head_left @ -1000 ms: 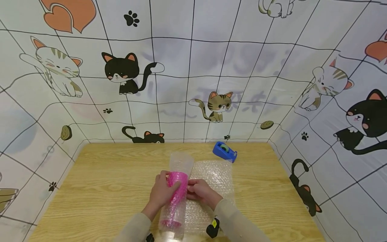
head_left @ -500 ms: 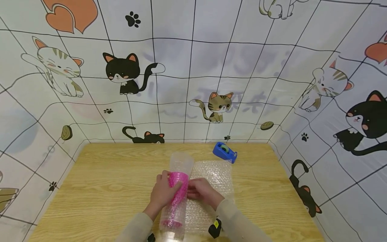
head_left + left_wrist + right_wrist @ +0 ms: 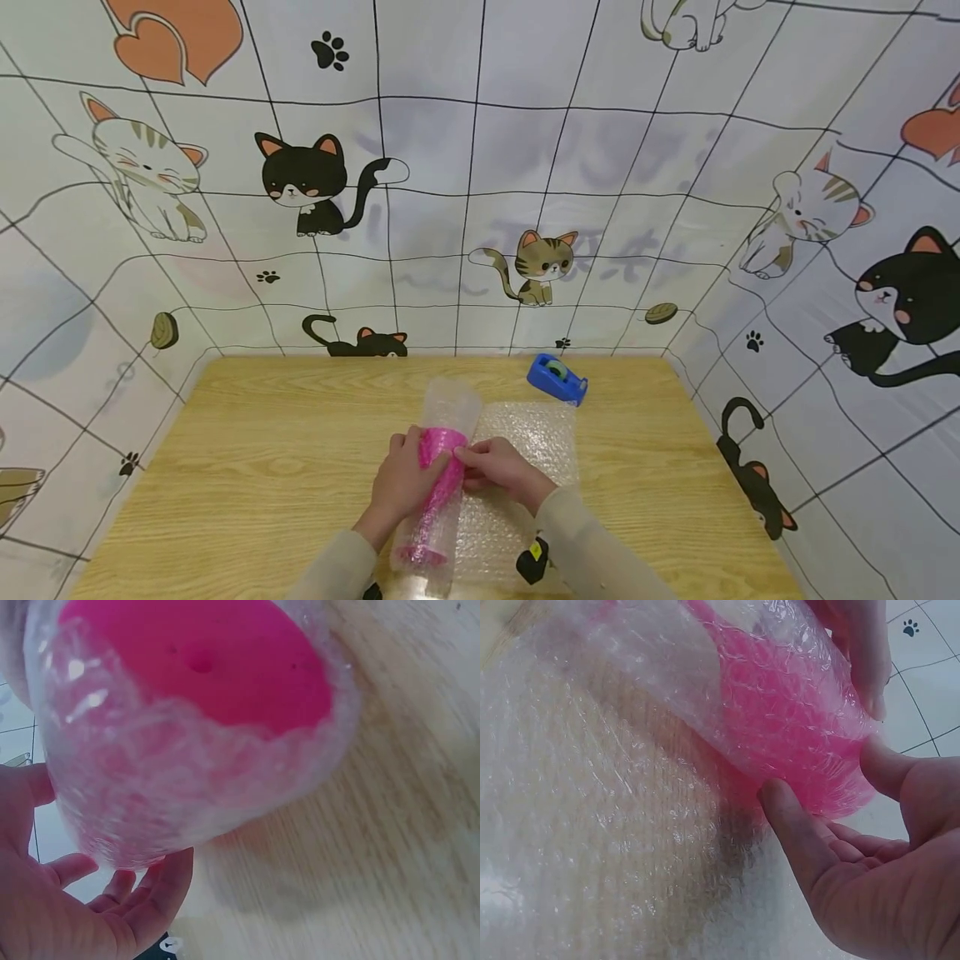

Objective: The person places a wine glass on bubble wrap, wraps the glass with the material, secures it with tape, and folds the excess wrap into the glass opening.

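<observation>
A pink cylinder lies rolled in clear bubble wrap, which runs past its far end. The flat rest of the bubble wrap sheet spreads to its right. My left hand grips the roll from the left, thumb over the top. With thumb and fingertips, my right hand holds the roll's right side. The left wrist view shows the cylinder's round pink end, with a small dimple, inside the wrap. In the right wrist view the right thumb touches the wrapped surface; some fingers are hidden beneath.
A blue tape dispenser with a tape roll stands near the table's back edge, beyond the flat sheet. The wooden table meets a white cloth backdrop printed with cats behind and at both sides.
My right thumb and fingertips have moved slightly up onto the roll's side. The near end of the roll has shifted slightly left. My left hand keeps its hold.
</observation>
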Tool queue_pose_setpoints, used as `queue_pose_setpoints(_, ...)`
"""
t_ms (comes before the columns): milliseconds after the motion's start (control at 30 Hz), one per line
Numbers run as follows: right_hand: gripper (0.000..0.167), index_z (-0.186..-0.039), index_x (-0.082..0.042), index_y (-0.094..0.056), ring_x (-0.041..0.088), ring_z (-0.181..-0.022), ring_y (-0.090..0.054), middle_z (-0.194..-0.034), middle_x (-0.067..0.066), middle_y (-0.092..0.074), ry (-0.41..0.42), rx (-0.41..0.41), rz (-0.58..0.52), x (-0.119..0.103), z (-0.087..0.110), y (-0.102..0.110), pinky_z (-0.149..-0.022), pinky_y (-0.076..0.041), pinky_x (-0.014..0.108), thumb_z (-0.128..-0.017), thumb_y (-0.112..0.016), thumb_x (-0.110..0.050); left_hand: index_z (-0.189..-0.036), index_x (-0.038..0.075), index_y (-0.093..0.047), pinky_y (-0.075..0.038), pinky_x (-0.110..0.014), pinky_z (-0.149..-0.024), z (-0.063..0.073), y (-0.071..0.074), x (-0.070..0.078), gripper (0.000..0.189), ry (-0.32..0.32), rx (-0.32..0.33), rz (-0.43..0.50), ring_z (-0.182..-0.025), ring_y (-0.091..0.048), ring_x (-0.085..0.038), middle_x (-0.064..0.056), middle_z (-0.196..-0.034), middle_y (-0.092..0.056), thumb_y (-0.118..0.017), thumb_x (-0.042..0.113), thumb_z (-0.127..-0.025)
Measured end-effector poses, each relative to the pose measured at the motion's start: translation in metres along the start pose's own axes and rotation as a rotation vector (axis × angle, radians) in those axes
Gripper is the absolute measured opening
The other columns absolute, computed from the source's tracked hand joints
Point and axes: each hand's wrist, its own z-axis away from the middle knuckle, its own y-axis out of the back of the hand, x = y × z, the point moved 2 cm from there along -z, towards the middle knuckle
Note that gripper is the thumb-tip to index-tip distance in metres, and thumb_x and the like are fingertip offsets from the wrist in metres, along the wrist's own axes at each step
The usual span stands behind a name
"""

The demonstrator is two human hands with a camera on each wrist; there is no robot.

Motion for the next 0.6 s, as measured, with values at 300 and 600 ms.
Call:
queue_pose_setpoints(300, 0.044, -0.119, 0.005, -0.063, 0.015, -0.084, -0.070, -0.098, 0.010, -0.073, -0.009, 0.017, 0.022, 0.001, -0.001, -0.002, -0.084, -0.059, 0.038, -0.096, -0.061, -0.032, -0.129, 0.014, -0.054, -0.053, -0.039, -0.068, 0.001, 0.006, -0.005, 0.043, -0.025, -0.005, 0.117, -0.087, -0.061, -0.026, -0.017, -0.121, -0.053, -0.060, 0.035, -0.093)
queue_pose_setpoints(600, 0.043, -0.120, 0.002, -0.062, 0.017, -0.085, -0.070, -0.099, 0.010, -0.072, -0.048, 0.021, 0.027, 0.001, -0.002, 0.000, -0.084, -0.059, 0.036, -0.096, -0.061, -0.033, -0.130, 0.015, -0.057, -0.054, -0.040, -0.073, 0.001, 0.012, -0.004, 0.043, -0.038, -0.040, 0.130, -0.095, -0.062, -0.025, -0.015, -0.121, -0.055, -0.062, 0.033, -0.091)
